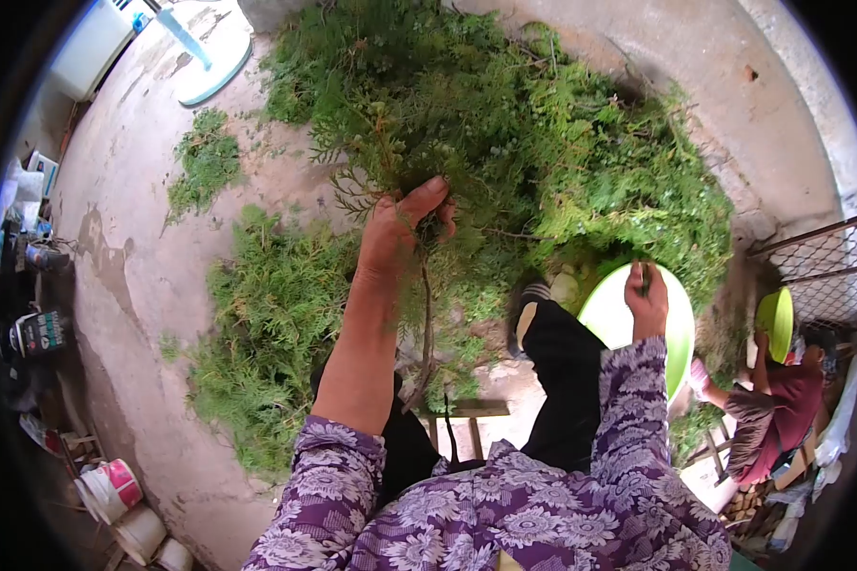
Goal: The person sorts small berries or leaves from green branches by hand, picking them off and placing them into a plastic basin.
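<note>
My left hand is closed around a leafy evergreen branch. Its bare brown stem hangs down toward my knees, and the flat green sprays spread above my fingers. Over a lime-green basin with a pale inside, my right hand is closed with fingers pinched together. Something small and dark shows between those fingertips, too small to name. A large heap of cut evergreen branches lies in front of me, reaching up to the basin's far side.
Another evergreen pile lies to my left, with a smaller clump beyond it. A round-based stand is at the far left. At right, a person in maroon sits with another green basin. White buckets stand lower left.
</note>
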`<state>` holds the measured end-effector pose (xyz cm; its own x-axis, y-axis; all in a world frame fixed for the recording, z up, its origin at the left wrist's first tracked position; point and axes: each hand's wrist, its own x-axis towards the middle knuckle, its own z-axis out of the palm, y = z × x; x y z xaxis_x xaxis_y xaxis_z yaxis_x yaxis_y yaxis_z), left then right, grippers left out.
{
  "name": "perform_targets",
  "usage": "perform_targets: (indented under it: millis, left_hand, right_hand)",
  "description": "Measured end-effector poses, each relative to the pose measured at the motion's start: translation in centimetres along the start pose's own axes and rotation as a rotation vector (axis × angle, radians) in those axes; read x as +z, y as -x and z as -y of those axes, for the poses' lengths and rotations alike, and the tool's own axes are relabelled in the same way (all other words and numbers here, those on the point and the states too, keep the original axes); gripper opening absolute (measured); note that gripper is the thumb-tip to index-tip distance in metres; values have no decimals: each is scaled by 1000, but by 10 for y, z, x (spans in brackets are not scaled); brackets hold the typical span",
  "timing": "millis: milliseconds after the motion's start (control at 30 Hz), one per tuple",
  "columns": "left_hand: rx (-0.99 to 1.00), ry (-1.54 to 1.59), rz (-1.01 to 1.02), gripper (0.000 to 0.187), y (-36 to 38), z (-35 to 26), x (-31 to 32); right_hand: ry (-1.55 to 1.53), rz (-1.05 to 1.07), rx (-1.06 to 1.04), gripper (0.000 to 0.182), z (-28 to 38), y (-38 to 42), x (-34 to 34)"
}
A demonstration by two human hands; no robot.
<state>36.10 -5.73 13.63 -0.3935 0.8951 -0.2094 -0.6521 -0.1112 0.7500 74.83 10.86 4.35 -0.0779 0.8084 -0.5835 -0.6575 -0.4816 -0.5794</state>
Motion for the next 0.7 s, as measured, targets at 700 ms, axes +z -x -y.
perform_targets:
  millis: [700]
  left_hand:
    - [6, 59, 90, 36, 32, -35, -16]
  right_hand:
    - [531, -614, -166, 25, 67, 56, -236]
